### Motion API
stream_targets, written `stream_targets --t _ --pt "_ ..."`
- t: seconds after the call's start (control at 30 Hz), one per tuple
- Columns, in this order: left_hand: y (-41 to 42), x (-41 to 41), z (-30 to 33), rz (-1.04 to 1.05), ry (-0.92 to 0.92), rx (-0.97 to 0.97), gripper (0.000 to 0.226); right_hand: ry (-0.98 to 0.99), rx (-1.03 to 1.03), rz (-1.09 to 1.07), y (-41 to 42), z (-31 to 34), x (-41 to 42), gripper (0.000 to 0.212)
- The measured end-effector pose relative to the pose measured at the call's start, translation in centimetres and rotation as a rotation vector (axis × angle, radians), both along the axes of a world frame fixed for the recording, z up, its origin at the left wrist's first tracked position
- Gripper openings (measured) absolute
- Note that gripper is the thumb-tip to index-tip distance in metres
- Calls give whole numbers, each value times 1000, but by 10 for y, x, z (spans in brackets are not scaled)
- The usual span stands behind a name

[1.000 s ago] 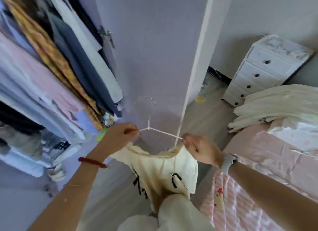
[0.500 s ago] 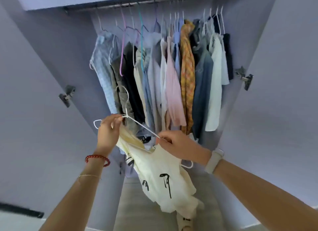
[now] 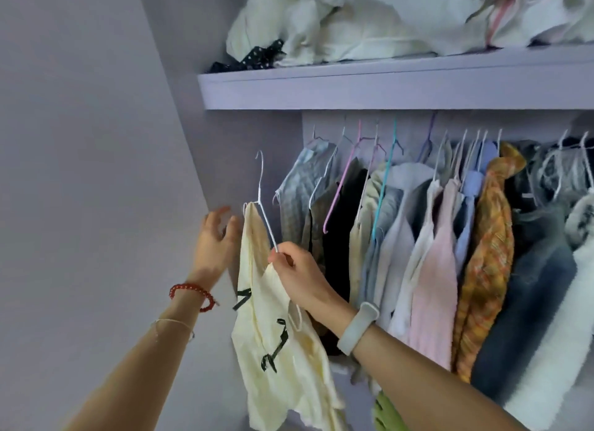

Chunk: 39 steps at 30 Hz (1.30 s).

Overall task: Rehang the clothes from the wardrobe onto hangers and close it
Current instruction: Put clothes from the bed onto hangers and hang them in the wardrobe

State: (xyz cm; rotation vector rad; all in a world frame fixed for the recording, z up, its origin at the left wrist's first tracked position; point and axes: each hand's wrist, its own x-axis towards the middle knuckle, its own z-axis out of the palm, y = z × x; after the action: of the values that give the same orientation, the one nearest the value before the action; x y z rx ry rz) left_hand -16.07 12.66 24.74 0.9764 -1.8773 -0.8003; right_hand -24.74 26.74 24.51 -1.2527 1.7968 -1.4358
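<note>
Cream top on a white hanger, held up at the left end of the wardrobe.

The cream top (image 3: 283, 350) is pale yellow with small black bow ties down its front, draped on a thin white wire hanger (image 3: 264, 202) whose hook points up, below the shelf (image 3: 385, 86) and not on the rail. The right hand (image 3: 297, 274) pinches the hanger's sloping arm and the top's neckline together. The left hand (image 3: 215, 237) is released, fingers spread, just beside the top's left shoulder and near the wardrobe's side wall (image 3: 96, 173). A narrow gap lies between that wall and the first hung shirt (image 3: 299, 192); to the right, the hung clothes (image 3: 450, 253) crowd tightly. Bundled bedding (image 3: 385, 19) fills the shelf.
</note>
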Motion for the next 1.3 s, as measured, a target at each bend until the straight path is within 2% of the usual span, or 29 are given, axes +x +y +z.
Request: stream_targets --t 0.13,0.27,0.47,0.53,0.6,0.7,0.83,1.0,1.1,1.23,1.3 --pt "-35 -5 30 51 4 -148 33 -44 -51 -28 -49 15 1 33" --pt "-71 -15 63 78 49 -290 32 26 -30 -126 -97 24 2 16" --pt "-112 -48 104 -122 157 -299 38 68 -5 -340 -172 41 -13 15" --pt "-121 -59 114 -95 158 -367 38 78 7 -410 -192 41 -23 19" --pt "-126 -66 117 13 121 -482 39 60 8 -494 -208 39 -36 22" --pt "-126 -75 105 64 66 -728 40 37 -10 -679 -218 29 -62 23" --pt "-138 -89 99 35 76 -765 46 73 18 -867 -207 9 -84 22" --pt "-153 -101 94 -102 133 -767 56 271 119 -709 -214 7 -81 22" --pt "-160 -101 90 -136 173 -797 55 317 76 -654 -230 23 -79 27" --pt "-164 -102 89 -136 200 -821 53 223 -48 -683 -256 50 -91 25" --pt "-164 -102 88 -142 201 -837 52 175 -32 -709 -265 56 -103 23"
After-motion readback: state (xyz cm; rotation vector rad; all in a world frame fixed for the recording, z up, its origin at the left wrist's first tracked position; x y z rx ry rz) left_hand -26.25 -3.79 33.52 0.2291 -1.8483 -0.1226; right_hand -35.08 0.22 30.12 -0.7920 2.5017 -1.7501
